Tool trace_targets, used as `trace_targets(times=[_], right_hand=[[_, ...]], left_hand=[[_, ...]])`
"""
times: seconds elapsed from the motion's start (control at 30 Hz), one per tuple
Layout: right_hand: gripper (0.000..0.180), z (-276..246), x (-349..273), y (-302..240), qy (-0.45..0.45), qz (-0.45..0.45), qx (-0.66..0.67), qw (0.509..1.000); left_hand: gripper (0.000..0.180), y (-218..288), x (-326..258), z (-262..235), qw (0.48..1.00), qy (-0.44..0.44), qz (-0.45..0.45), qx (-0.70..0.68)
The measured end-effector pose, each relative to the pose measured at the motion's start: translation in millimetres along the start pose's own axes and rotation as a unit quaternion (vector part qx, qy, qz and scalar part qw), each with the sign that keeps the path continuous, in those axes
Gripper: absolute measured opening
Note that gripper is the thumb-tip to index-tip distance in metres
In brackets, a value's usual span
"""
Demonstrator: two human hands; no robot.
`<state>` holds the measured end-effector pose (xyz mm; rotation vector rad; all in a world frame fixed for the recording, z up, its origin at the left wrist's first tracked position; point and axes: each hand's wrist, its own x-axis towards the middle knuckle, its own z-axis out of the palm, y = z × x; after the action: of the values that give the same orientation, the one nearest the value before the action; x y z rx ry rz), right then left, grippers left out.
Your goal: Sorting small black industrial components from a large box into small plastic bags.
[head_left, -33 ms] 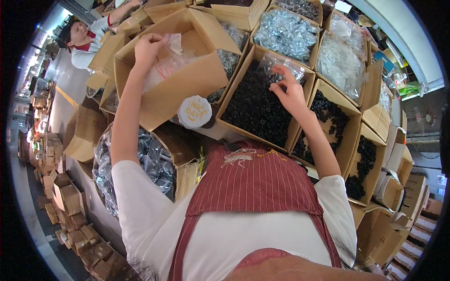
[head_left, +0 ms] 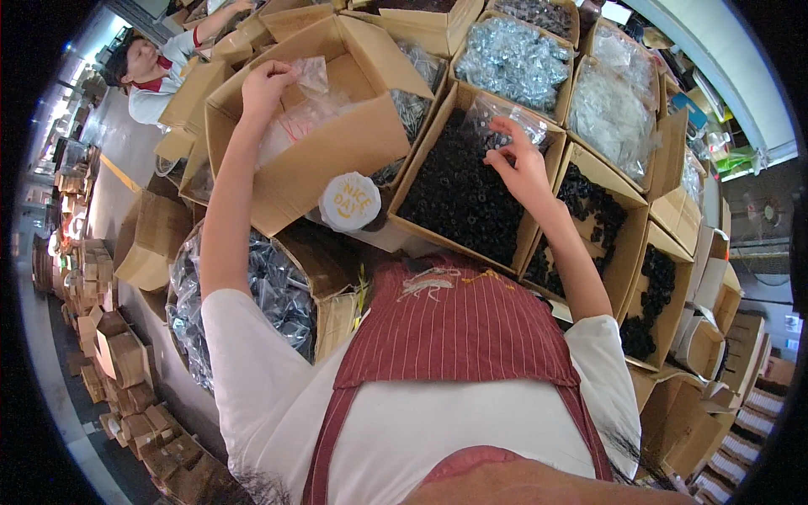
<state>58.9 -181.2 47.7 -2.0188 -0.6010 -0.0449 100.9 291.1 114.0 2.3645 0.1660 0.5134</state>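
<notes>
Read all clock directions with 12 o'clock pointing away from your body. Your left hand (head_left: 265,86) is at 10 o'clock, over the open carton (head_left: 341,172); its fingertips are pinched together on a small clear bag (head_left: 313,77). This bag leads from your fingertips toward about 4 o'clock; it is folded, so its exact long axis cannot be read. More clear bags with red marks (head_left: 296,126) lie inside the carton below it.

Your right hand (head_left: 528,172) is at 1 o'clock, over the box of black parts (head_left: 454,244). Its index finger and thumb are slightly apart beside a clear bag with small contents (head_left: 492,116); whether they grip it cannot be told. That bag lies at the box's far end, long axis running roughly from 10 to 4 o'clock.

A white round container (head_left: 348,202) stands at 5 o'clock from your left hand. A box of clear-wrapped parts (head_left: 513,63) sits at 12 o'clock from your right hand.
</notes>
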Motion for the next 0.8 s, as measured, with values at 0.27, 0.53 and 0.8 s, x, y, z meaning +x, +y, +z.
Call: trace_targets(times=[0.27,0.53,0.8], right_hand=[[0.061,7.6,18.4,-53.7,-0.008,-0.078,0.139,0.987],[0.043,4.5,34.6,-109.0,-0.077,0.076,0.541,0.834],[0.019,-30.3,5.1,-101.2,0.065,-0.191,-0.054,0.978]], left_hand=[[0.023,137.9,-61.9,19.8,0.818,-0.069,-0.087,-0.565],[0.028,228.9,-139.6,63.7,0.773,-0.032,-0.07,-0.629],[0.045,209.5,-190.2,78.5,0.956,0.051,0.091,-0.274]])
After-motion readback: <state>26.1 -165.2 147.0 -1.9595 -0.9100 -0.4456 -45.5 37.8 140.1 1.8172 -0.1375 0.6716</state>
